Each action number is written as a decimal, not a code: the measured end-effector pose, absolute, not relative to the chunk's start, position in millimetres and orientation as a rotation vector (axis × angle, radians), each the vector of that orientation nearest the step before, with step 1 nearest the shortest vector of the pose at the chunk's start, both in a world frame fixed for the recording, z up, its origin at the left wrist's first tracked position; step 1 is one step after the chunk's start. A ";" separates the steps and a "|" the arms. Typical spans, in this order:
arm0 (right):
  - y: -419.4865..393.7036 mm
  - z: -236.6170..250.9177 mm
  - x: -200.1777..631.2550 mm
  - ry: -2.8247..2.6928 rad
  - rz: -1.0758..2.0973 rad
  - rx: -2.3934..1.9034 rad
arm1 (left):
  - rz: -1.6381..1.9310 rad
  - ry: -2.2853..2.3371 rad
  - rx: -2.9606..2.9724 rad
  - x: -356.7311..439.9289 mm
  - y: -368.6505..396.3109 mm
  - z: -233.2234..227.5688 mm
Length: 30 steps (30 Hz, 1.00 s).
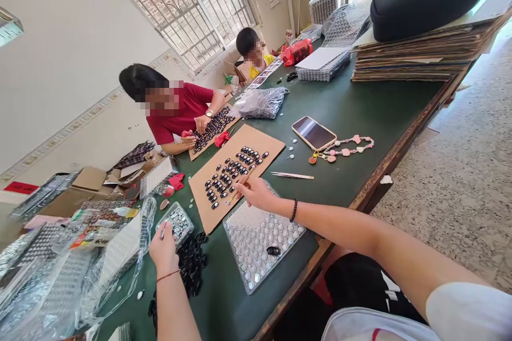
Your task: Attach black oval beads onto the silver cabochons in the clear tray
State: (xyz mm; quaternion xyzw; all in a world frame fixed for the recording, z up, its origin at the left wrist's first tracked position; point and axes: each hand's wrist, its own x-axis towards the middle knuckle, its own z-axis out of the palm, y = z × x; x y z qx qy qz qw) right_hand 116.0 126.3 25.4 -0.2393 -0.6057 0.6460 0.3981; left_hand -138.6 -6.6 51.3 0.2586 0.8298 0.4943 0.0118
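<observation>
My right hand (256,193) is closed round a thin wooden-handled stick (248,175), possibly a brush. Its pale tip points down at the near edge of a cardboard sheet (208,218), where small black oval pieces (224,178) with white centres stand in rows. At the near rim of a clear plastic box (180,221) of small shiny pieces is my left hand (163,248), its fingers curled together; what they pinch, if anything, is too small to tell. Beside the box lies a heap of black pieces (192,264). A clear tray (260,248) of round whitish pieces lies below my right hand, with one black piece (273,251) on it.
Tweezers (293,175), a phone (314,133) and its bead strap (352,146) lie to the right. A black case (424,0) rests on stacked cardboard (404,61). Across the table, a person in red (176,112) works at another board; another person (256,56) sits farther back. Plastic packaging (60,277) crowds the left.
</observation>
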 end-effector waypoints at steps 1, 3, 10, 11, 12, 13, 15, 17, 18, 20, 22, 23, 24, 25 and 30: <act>126.1 24.7 115.6 -1.530 1.639 -0.607 | 1.659 2.427 0.729 -127.5 -6.4 46.3; 125.3 24.2 115.9 -1.535 1.623 -0.611 | 1.729 2.083 0.687 -94.3 -7.4 34.1; 117.9 29.4 122.0 -1.602 1.525 -0.602 | 1.500 1.837 0.694 -20.3 -16.8 11.1; 115.4 29.8 123.0 -1.640 1.500 -0.602 | 1.451 1.873 0.712 -18.6 -17.7 10.3; 112.2 29.9 124.1 -1.684 1.472 -0.595 | 1.395 1.916 0.750 -17.0 -18.3 9.6; 108.3 29.5 125.1 -1.738 1.441 -0.578 | 1.339 1.962 0.806 -15.1 -18.6 8.9; 99.5 27.6 127.1 -1.862 1.368 -0.525 | 1.239 2.041 0.941 -9.8 -18.5 7.4; 91.3 25.0 128.7 -2.000 1.259 -0.451 | 1.155 2.080 1.068 -4.0 -17.6 5.5; 88.2 23.8 129.3 -2.077 1.185 -0.413 | 1.122 2.092 1.114 -1.8 -17.0 4.4; 84.6 21.6 130.0 -2.222 1.029 -0.347 | 1.076 2.114 1.157 0.6 -16.0 2.3; 84.3 20.1 130.2 -2.337 0.917 -0.312 | 1.072 2.110 1.147 0.5 -15.4 0.3; 84.8 19.6 130.1 -2.376 0.888 -0.314 | 1.087 2.101 1.125 0.0 -15.2 -0.4; 85.6 19.2 130.0 -2.403 0.875 -0.321 | 1.103 2.086 1.102 -0.4 -15.0 -0.9; 86.3 18.8 129.9 -2.422 0.871 -0.326 | 1.118 2.069 1.079 -0.6 -14.8 -1.2; 87.8 16.6 129.9 -2.428 0.886 -0.337 | 1.174 2.008 1.030 2.0 -14.7 -0.1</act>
